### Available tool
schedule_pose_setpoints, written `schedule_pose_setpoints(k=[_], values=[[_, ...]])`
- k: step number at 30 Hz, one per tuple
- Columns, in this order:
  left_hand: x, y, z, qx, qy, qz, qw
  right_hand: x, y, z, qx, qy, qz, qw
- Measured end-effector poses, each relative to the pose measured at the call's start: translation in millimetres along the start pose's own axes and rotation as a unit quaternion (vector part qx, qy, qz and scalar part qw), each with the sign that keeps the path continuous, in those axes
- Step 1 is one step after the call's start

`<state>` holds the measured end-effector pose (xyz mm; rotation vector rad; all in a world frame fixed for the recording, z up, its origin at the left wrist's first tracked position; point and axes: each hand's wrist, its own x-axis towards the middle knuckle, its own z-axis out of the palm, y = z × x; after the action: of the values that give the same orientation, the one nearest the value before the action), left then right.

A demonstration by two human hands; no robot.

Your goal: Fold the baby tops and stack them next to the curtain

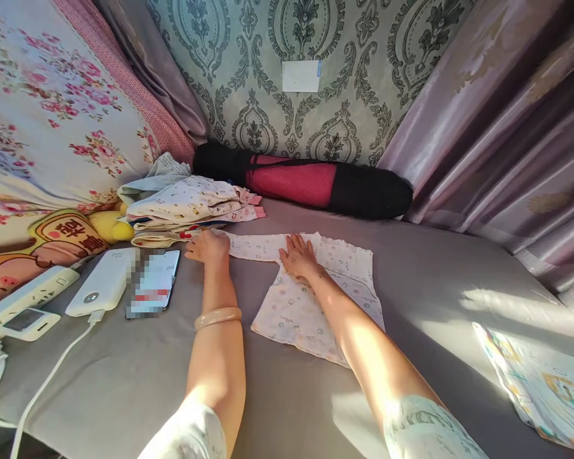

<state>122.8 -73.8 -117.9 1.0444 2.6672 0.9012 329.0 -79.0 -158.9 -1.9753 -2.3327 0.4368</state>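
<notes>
A small white long-sleeved shirt [310,312] with a faint print lies spread on the grey bed sheet. Its one visible sleeve stretches out to the left. At that sleeve's end, my left hand [209,245] has its fingers closed on the cuff; a bangle circles the wrist. My right hand [299,258] rests on the shirt near the shoulder, fingers extended and flat. The shirt's right side appears folded over, and my right forearm crosses part of it. Just beyond my left hand sits a stack of folded clothes [186,201].
Left of my arm lie a phone [153,284], a white power bank [103,284] with a cable, and a power strip [29,296]. A black and red rolled bag [301,182] lies along the wall. Patterned cloth [540,389] lies at the right.
</notes>
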Motion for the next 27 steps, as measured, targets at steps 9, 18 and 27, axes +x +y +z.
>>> schedule_pose_setpoints(k=[9, 18, 27], values=[[24, 4, -25.2, -0.347, -0.118, 0.022, 0.930, 8, 3, -20, -0.001, -0.119, 0.009, 0.993], [-9, 44, -29.1, -0.584, -0.291, -0.058, 0.755, 7, 4, -20, 0.040, -0.078, -0.004, 0.996], [-51, 76, -0.7, -0.562, -0.383, 0.017, 0.733, -26, 46, -33, 0.518, 0.155, 0.116, 0.833]])
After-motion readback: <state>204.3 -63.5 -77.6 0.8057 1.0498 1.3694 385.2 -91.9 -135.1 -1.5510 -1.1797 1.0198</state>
